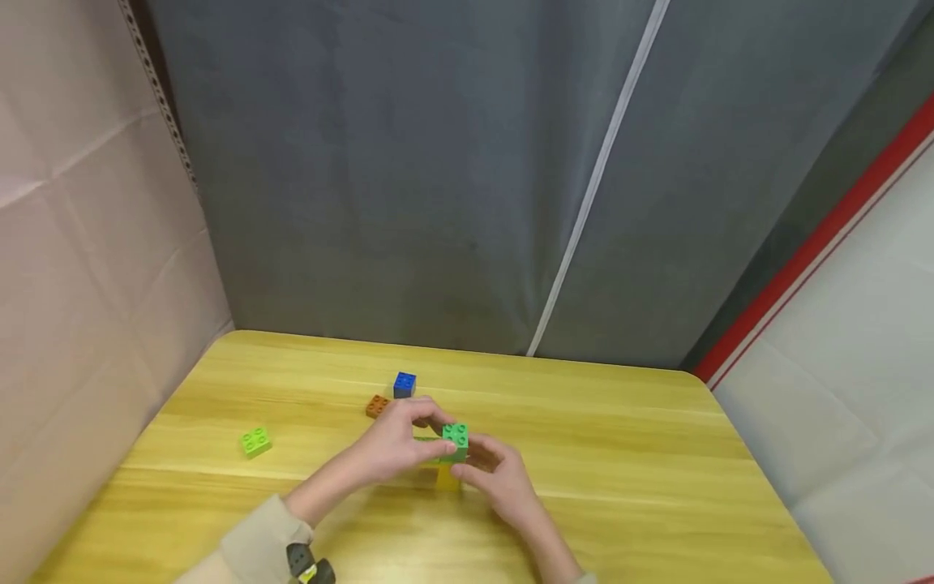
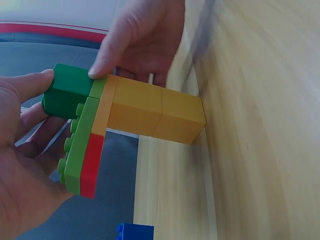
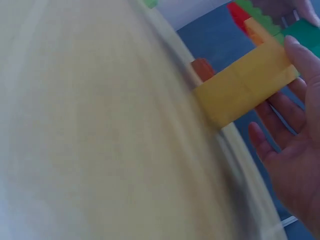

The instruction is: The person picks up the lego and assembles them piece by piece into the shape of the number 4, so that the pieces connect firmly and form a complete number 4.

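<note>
A small tower of toy building bricks stands on the table between both hands. Its base is two stacked yellow bricks (image 2: pixel 155 112). Above them lie a flat orange brick (image 2: pixel 104 110) and a flat red brick (image 2: pixel 91 165) jutting to one side, with light green pieces (image 2: pixel 82 145) over both. A dark green brick (image 1: pixel 456 438) sits at the top; its seating is partly hidden. My left hand (image 1: pixel 394 442) pinches this dark green brick between thumb and fingers. From the other side, my right hand (image 1: pixel 507 483) holds the tower's upper part, its thumb by the light green layer.
Behind the left hand on the wooden table (image 1: pixel 642 454) are a blue brick (image 1: pixel 404 385) and a flat brown-orange brick (image 1: pixel 377 405). A lime green brick (image 1: pixel 256 442) lies farther left. A grey curtain (image 1: pixel 379 178) hangs behind the table.
</note>
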`<state>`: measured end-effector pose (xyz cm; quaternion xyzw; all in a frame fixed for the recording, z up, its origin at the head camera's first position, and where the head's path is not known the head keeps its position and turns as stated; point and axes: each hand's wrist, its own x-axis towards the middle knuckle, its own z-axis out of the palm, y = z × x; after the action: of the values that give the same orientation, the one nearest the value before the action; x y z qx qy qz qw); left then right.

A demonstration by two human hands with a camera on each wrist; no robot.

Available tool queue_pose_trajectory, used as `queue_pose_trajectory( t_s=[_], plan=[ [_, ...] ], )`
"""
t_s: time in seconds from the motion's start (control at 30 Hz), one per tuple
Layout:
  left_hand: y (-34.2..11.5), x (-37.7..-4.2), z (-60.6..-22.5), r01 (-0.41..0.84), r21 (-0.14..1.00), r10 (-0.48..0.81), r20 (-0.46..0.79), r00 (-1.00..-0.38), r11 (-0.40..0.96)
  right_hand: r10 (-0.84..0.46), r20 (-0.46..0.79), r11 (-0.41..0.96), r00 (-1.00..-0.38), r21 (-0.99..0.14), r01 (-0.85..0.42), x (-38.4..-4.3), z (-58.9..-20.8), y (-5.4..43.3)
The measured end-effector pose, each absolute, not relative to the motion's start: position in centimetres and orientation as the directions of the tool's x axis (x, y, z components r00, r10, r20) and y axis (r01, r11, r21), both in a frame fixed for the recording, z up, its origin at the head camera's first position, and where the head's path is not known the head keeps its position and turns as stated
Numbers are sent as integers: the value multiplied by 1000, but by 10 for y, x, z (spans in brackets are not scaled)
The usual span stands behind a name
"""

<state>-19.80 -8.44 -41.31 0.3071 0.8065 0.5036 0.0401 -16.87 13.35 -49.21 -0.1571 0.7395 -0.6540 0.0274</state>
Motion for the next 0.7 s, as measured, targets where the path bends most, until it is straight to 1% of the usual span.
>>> queue_pose_trajectory(
  t_s=[0.17, 0.3, 0.43, 0.53, 0.6, 0.7],
  plan=[
    [-86, -200, -410, 459, 830, 533, 245, -810, 316, -252, 225, 82, -941, -964, -253, -170, -484, 133],
    [-84, -198, -408, 438, 832, 530, 215, -821, 341, -244, 248, 84, -938, -958, -275, -168, -484, 133],
    [-86, -197, -407, 438, 822, 541, 197, -818, 363, -231, 246, 97, -941, -957, -274, -165, -486, 133],
    [-98, -205, -407, 431, 838, 538, 205, -818, 335, -221, 242, 90, -945, -960, -266, -165, -486, 131],
    [-110, -218, -407, 384, 873, 491, 203, -847, 300, -216, 235, 78, -948, -963, -256, -165, -487, 127],
    [-129, -243, -409, 332, 889, 352, 215, -911, 316, -213, 221, 67, -952, -969, -239, -166, -489, 122]
  ],
)
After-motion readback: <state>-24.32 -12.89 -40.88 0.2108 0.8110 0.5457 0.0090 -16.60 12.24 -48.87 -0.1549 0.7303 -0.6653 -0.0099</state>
